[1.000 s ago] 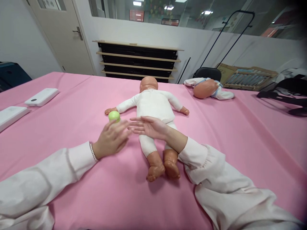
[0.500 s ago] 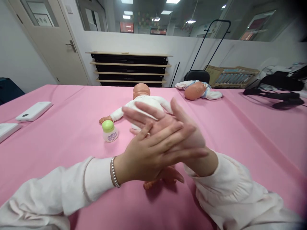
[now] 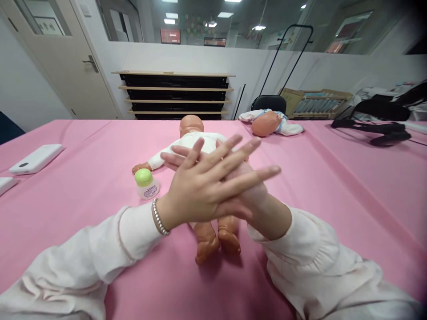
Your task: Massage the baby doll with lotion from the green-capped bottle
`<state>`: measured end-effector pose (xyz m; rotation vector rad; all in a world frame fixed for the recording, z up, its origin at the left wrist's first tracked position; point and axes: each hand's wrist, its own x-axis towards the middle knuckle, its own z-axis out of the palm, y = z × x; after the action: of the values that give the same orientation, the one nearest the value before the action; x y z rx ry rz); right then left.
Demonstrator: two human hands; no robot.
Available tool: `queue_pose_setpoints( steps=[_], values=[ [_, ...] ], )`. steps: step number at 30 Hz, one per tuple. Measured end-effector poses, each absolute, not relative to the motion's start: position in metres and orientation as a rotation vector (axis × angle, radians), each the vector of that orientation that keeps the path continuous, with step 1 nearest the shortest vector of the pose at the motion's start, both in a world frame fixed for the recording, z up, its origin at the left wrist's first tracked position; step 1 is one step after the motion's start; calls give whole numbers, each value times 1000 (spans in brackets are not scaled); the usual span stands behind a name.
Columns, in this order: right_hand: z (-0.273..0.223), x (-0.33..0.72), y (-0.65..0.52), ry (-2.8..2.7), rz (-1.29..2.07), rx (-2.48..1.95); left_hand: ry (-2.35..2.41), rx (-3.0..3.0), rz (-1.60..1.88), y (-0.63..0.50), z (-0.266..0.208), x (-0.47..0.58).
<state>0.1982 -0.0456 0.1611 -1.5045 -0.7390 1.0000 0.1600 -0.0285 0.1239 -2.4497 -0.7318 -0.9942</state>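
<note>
Since a second ago both your hands have lifted off the pink tablecloth [image 3: 333, 186]. Your left hand [image 3: 200, 191] lies crossed flat over your right hand [image 3: 250, 198], fingers spread, grasping nothing, above the doll [image 3: 196, 142]; the green-capped bottle [image 3: 146, 184] stands just beside it.

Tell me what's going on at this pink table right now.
A person in pale sleeves presses the left hand flat over the right hand, palms together, above a baby doll lying on the pink table. Neither hand holds anything. A small green-capped bottle stands beside the doll's arm. A second doll lies farther back.
</note>
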Motion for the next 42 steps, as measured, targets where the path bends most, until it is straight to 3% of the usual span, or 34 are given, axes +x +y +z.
queue_pose_setpoints(
  steps=[2,4,7,11,18,27,32,36,42],
  values=[
    [170,234,-33,-1146,1442,-1071,-662,-2274,-1079,-8,124,155],
    [176,271,-16,-1254,1505,-896,-792,-2207,-1171,17,119,151],
    [167,306,18,-1495,1130,-695,-965,-2318,-1136,53,102,150],
    [119,315,73,-1816,704,-853,-1058,-2489,-956,84,73,155],
    [28,320,130,-2090,486,-917,-858,-2671,-1179,99,29,158],
    [27,320,131,-2186,323,-1050,-962,-2756,-1136,98,24,152],
    [22,321,133,-2056,235,-1227,-1295,-2698,-1003,95,24,152],
    [22,319,127,-1913,137,-1303,-1520,-2465,-1165,94,22,154],
    [28,316,117,-1907,-35,-1056,-1249,-2333,-1183,92,19,150]
  ],
)
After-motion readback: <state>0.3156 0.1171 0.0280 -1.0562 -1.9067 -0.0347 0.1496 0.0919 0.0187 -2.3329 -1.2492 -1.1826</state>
